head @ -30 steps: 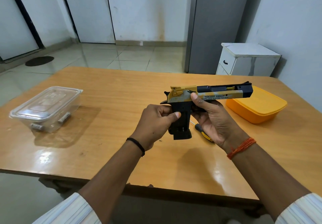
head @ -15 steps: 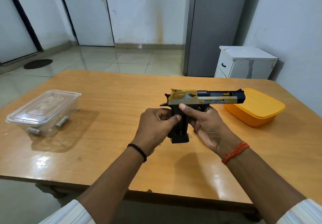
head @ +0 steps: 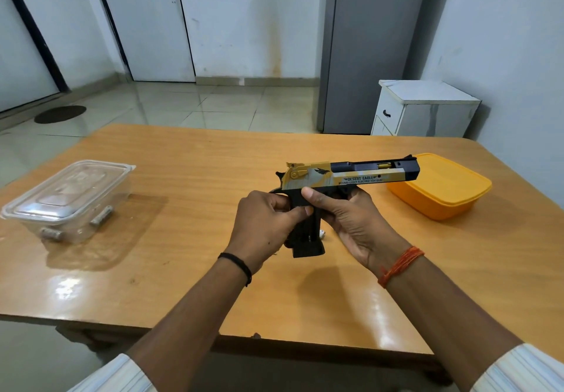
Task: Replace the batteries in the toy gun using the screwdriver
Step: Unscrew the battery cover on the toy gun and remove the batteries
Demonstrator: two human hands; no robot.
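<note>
**Wooden table and its load**

Glossy orange-brown wooden table [head: 183, 269], rounded corners, window glare near the front left. On the left part, a clear plastic lidded box [head: 65, 201] with small cylindrical items inside. On the right part, well apart from it, a closed yellow container [head: 442, 191]. Near the middle, a tiny white object [head: 322, 233], too small to identify.
</note>
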